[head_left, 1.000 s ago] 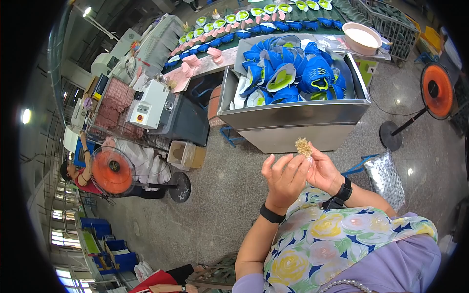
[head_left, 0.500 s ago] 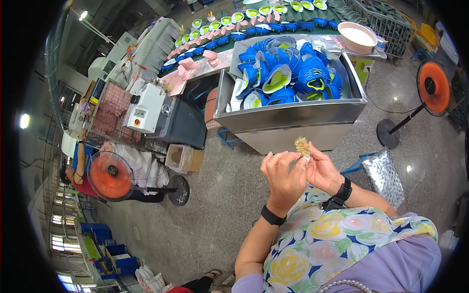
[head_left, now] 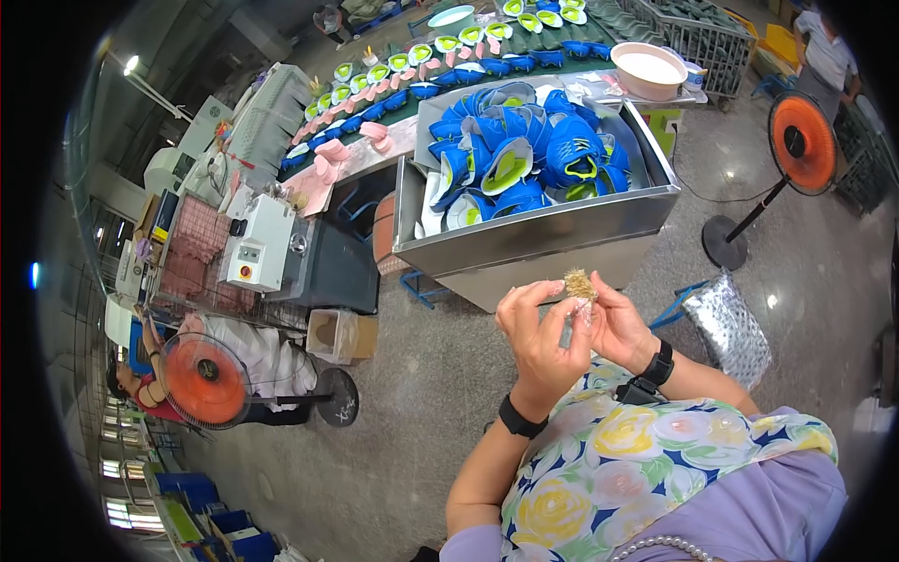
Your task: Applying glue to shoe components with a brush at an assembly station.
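A brush point(head_left: 580, 284) with a tuft of frayed tan bristles sticks up between my two hands, in front of the metal bin. My right hand point(head_left: 620, 330) is closed around its base, thumb beside the bristles. With index finger and thumb, my left hand point(head_left: 543, 339) pinches at the bristles from the other side. Something whitish, perhaps dried glue, coats the fingertips there. The brush's lower part is hidden by my fingers. Beyond stands a metal bin point(head_left: 534, 232) heaped with blue shoe uppers point(head_left: 573, 150) with lime-green linings.
Behind the bin, a long table carries rows of uppers and pink pieces point(head_left: 376, 137); a pink basin point(head_left: 648, 71) sits at its right end. Standing fans point(head_left: 803, 142) point(head_left: 204, 372) flank me. A silver-covered stool point(head_left: 726, 328) is at my right. People work at the left and far right.
My view has turned slightly, so bin and table sit further left and lower. My left index finger has moved up against the bristles. The brush stays in my hands.
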`<state>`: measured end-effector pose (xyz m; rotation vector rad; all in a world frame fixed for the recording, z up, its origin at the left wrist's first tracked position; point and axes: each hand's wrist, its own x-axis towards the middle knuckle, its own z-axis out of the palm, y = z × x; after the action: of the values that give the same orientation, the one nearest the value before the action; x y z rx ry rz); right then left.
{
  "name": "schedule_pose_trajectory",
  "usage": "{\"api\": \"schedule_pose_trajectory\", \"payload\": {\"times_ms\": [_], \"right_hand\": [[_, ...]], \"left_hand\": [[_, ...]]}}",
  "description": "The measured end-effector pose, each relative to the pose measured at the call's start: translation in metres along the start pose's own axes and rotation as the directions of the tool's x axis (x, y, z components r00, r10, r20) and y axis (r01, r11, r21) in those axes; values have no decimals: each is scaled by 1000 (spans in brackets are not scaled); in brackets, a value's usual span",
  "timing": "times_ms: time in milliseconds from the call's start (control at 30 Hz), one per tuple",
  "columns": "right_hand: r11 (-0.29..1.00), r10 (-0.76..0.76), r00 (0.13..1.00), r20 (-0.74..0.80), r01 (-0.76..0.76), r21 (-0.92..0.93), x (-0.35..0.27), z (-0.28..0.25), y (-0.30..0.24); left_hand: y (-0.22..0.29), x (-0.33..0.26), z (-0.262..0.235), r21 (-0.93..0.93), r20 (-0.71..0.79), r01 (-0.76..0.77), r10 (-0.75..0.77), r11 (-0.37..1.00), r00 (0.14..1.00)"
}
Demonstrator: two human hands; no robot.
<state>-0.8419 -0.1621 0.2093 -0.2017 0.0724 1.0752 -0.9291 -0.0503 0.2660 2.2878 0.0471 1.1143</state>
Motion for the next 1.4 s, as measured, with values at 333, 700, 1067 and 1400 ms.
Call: {"api": "schedule_pose_trajectory", "payload": {"times_ms": [333,700,1067,1400], "right_hand": [[998,-59,998,22,58,32,11,-2,19],[989,-144,987,-66,142,-33,18,12,43],[967,-250,950,-188,238,-87,23,23,71],[953,-301,944,-136,294,-71,22,15,90]], "left_hand": [[-18,7,-16,6,32,12,-12,1000,999],[-35,9,-38,42,46,-32,30,999,998],[-54,3,-62,98,28,-165,163,981,986],[-67,0,-79,27,56,-189,187,982,981]]}}
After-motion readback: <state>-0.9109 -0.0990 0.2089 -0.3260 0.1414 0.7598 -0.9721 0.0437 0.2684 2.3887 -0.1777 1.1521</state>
